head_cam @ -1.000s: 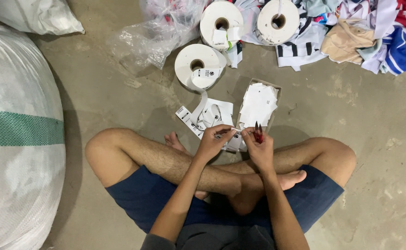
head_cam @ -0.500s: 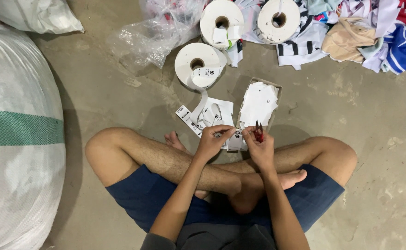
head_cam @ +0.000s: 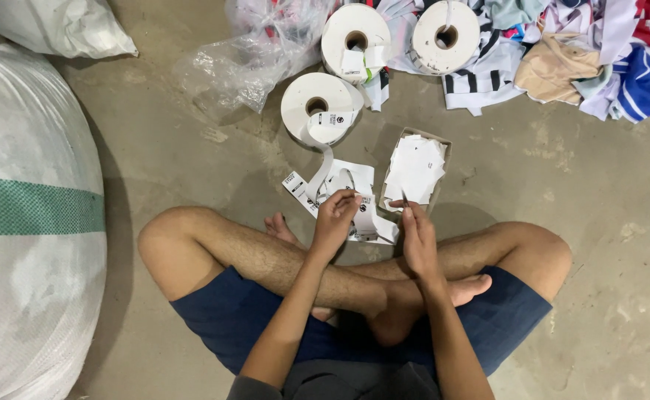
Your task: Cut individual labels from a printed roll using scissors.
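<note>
The person sits cross-legged on a concrete floor [head_cam: 192,148], both hands raised over the crossed shins. The left hand [head_cam: 334,222] has its fingers [head_cam: 346,198] closed on a strip of white label tape [head_cam: 323,172], which runs up from the hand to the nearest tape roll [head_cam: 316,107] lying flat on the floor just ahead. The right hand [head_cam: 418,235] is closed around a small dark tool [head_cam: 404,198], probably scissors; only its tip shows above the fingers, too small to identify with certainty. The two hands are close together but apart.

Between the hands and the roll lies a loose heap of cut labels [head_cam: 354,200] on the floor. Just beside it, to the right, stands a shallow cardboard box [head_cam: 443,148] holding a stack of white labels.

Two further tape rolls [head_cam: 354,37] [head_cam: 447,26] lie beyond, next to a crumpled clear plastic bag [head_cam: 251,59] and a pile of mixed garments [head_cam: 599,52]. A large white woven sack [head_cam: 21,222] with a green band fills the left edge.
</note>
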